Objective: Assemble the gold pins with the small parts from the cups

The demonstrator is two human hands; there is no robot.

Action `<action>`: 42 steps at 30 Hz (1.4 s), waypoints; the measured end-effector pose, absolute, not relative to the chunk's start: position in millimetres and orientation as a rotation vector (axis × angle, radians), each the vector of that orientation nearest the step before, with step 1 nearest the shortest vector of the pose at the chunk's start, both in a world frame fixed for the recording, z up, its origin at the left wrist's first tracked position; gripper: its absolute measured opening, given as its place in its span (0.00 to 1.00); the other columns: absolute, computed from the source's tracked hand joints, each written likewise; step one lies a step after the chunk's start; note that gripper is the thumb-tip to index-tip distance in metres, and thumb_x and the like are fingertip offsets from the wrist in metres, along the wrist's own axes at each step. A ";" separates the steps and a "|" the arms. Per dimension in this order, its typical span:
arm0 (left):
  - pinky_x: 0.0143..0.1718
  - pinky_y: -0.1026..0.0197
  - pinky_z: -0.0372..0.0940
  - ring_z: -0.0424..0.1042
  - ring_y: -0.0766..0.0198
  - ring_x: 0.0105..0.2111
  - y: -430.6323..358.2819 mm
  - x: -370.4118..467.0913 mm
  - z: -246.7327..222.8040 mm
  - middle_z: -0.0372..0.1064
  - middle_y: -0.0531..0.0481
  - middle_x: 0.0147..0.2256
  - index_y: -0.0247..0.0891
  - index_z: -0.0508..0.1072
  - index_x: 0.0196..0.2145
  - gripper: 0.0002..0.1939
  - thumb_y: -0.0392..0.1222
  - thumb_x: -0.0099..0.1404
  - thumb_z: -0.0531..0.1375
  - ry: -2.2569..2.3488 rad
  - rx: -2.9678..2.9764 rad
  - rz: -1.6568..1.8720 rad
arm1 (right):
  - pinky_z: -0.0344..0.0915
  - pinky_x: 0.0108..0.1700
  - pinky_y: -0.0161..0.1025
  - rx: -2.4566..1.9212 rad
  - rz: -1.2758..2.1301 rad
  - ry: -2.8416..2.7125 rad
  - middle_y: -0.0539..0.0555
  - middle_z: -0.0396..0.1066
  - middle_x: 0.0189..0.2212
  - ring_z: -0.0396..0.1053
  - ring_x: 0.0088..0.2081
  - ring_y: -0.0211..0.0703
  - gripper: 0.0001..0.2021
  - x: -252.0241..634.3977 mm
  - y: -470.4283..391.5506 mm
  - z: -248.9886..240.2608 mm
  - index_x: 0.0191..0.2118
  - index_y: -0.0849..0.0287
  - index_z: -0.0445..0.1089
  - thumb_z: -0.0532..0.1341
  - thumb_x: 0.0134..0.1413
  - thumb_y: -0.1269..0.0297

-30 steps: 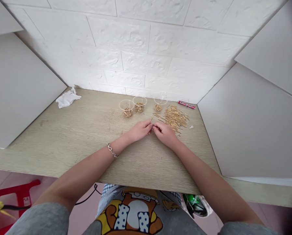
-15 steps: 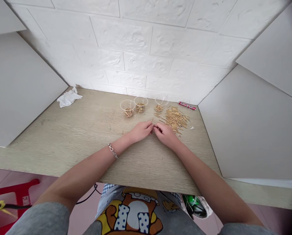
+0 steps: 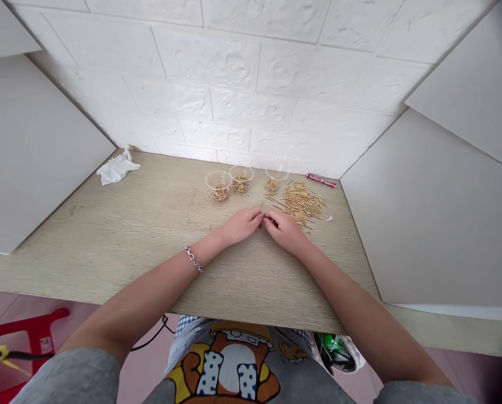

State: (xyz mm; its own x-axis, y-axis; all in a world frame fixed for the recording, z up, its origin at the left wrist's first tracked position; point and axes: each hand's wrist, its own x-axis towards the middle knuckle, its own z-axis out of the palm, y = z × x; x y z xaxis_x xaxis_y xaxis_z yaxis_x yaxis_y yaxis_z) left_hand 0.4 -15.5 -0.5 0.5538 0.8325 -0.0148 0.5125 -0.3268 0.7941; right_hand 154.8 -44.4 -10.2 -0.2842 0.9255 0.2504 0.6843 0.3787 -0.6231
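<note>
My left hand (image 3: 244,225) is closed in a pinch around a thin gold-coloured stick (image 3: 261,205), whose upper end pokes out above the fingers. Fingertip to fingertip with it, my right hand (image 3: 282,227) is pinched too; what sits between its fingers is too small and hidden to make out. Just beyond the right hand lies a loose pile of thin gold-coloured sticks (image 3: 303,202). Behind the hands stand three clear plastic cups: the left cup (image 3: 219,188), the middle cup (image 3: 241,179) and the right cup (image 3: 276,178), each with small gold-coloured pieces in the bottom.
A red tube-like packet (image 3: 321,180) lies at the back right by the wall. Crumpled white tissue (image 3: 118,168) rests at the back left. Grey panels (image 3: 440,213) flank the wooden tabletop (image 3: 107,241) on both sides, with a white brick-pattern wall (image 3: 234,67) behind.
The hands stay together in almost the same place and pose. The view has shifted very slightly.
</note>
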 end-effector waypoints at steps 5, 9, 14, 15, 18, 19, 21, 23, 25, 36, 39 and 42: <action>0.33 0.62 0.59 0.64 0.64 0.28 -15.6 0.5 -0.1 0.64 0.53 0.23 0.38 0.62 0.23 0.13 0.42 0.63 0.46 1.077 1.994 0.522 | 0.53 0.29 0.36 -1.393 0.539 -2.059 0.50 0.64 0.22 0.60 0.26 0.38 0.09 154.9 -43.9 -10.8 0.25 0.57 0.63 0.51 0.53 0.68; 0.32 0.62 0.59 0.64 0.64 0.28 -16.2 0.4 1.2 0.65 0.52 0.23 0.38 0.63 0.24 0.14 0.42 0.63 0.46 1.078 1.997 0.519 | 0.53 0.29 0.35 -1.389 0.552 -2.058 0.49 0.64 0.22 0.60 0.26 0.38 0.09 154.4 -44.1 -10.0 0.25 0.57 0.63 0.51 0.53 0.68; 0.32 0.62 0.59 0.64 0.64 0.28 -16.4 0.6 1.4 0.65 0.52 0.24 0.37 0.64 0.24 0.14 0.43 0.63 0.46 1.088 2.006 0.500 | 0.53 0.29 0.35 -1.383 0.563 -2.053 0.49 0.64 0.22 0.60 0.26 0.38 0.08 154.2 -44.3 -9.4 0.25 0.57 0.63 0.51 0.53 0.69; 0.32 0.62 0.59 0.64 0.64 0.28 -16.3 0.6 1.3 0.65 0.52 0.23 0.37 0.64 0.24 0.14 0.43 0.63 0.45 1.087 2.009 0.500 | 0.53 0.29 0.35 -1.384 0.560 -2.053 0.49 0.64 0.22 0.60 0.26 0.38 0.08 154.3 -44.3 -9.6 0.24 0.57 0.63 0.51 0.53 0.69; 0.32 0.62 0.59 0.64 0.64 0.28 -15.8 0.7 1.1 0.65 0.52 0.23 0.38 0.63 0.24 0.14 0.42 0.63 0.45 1.084 2.016 0.500 | 0.53 0.29 0.35 -1.388 0.549 -2.058 0.49 0.63 0.22 0.59 0.26 0.38 0.09 154.5 -44.2 -10.2 0.24 0.57 0.62 0.51 0.53 0.69; 0.32 0.62 0.59 0.64 0.64 0.28 -15.6 0.7 1.0 0.65 0.52 0.23 0.38 0.62 0.24 0.14 0.42 0.63 0.45 1.083 2.020 0.499 | 0.53 0.29 0.35 -1.391 0.546 -2.059 0.49 0.63 0.22 0.59 0.26 0.38 0.09 154.6 -44.3 -10.4 0.24 0.57 0.62 0.51 0.53 0.69; 0.32 0.62 0.58 0.64 0.64 0.28 -15.3 0.7 0.8 0.64 0.52 0.24 0.38 0.62 0.24 0.13 0.42 0.63 0.45 1.080 2.029 0.498 | 0.53 0.29 0.35 -1.393 0.544 -2.060 0.49 0.63 0.22 0.59 0.26 0.38 0.08 154.6 -44.3 -10.4 0.24 0.57 0.62 0.51 0.53 0.69; 0.32 0.62 0.58 0.64 0.64 0.28 -15.2 0.8 0.6 0.64 0.52 0.24 0.38 0.62 0.24 0.13 0.41 0.64 0.45 1.075 2.037 0.493 | 0.52 0.29 0.35 -1.392 0.542 -2.061 0.50 0.64 0.22 0.59 0.26 0.38 0.08 154.5 -44.4 -10.3 0.24 0.57 0.62 0.51 0.53 0.69; 0.32 0.62 0.58 0.64 0.64 0.28 -15.4 0.9 0.6 0.64 0.52 0.24 0.38 0.62 0.24 0.13 0.41 0.64 0.45 1.073 2.040 0.492 | 0.53 0.29 0.36 -1.385 0.541 -2.065 0.50 0.64 0.23 0.60 0.26 0.39 0.09 154.5 -44.5 -10.0 0.25 0.57 0.62 0.51 0.53 0.69; 0.35 0.61 0.58 0.64 0.64 0.28 -15.6 1.2 1.1 0.65 0.52 0.23 0.38 0.62 0.24 0.14 0.41 0.64 0.45 1.073 2.064 0.494 | 0.53 0.30 0.36 -1.389 0.535 -2.066 0.50 0.66 0.24 0.60 0.27 0.39 0.09 155.1 -44.4 -10.7 0.26 0.57 0.65 0.51 0.53 0.68; 0.35 0.62 0.59 0.64 0.64 0.29 -15.6 0.9 0.6 0.65 0.52 0.24 0.38 0.63 0.25 0.14 0.41 0.64 0.44 1.078 2.080 0.486 | 0.53 0.30 0.36 -1.395 0.546 -2.068 0.50 0.66 0.24 0.60 0.27 0.39 0.09 155.1 -45.0 -9.6 0.27 0.58 0.65 0.51 0.54 0.68; 0.34 0.62 0.59 0.65 0.64 0.29 -15.7 0.7 0.6 0.65 0.53 0.24 0.38 0.62 0.24 0.14 0.41 0.64 0.44 1.088 2.091 0.477 | 0.53 0.31 0.36 -1.393 0.552 -2.082 0.50 0.66 0.24 0.60 0.27 0.39 0.09 155.3 -45.1 -9.3 0.27 0.58 0.65 0.51 0.54 0.68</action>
